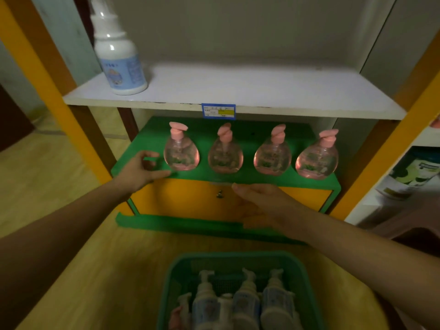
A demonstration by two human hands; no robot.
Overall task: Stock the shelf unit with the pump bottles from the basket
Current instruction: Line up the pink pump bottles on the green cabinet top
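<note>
Wide bare white shelf (pixel 238 89), one white pump bottle (pixel 119 60) at left edge. Below, green shelf (pixel 262 177) with four pink bottles (pixel 181 151) in row. Green basket (pixel 171 282) with white bottles near. Left hand (pixel 140 169) loosely open beside leftmost pink bottle; right hand (pixel 262 198) flat, empty.

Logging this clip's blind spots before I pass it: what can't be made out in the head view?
- Basket contents: the bottom edge cuts off its white bottles, so no full count.
- Price tag print: too small.
- White bottle on the white shelf: its top is cut off by the upper edge.
- Left hand and right hand: empty; the right one is motion-blurred.
</note>
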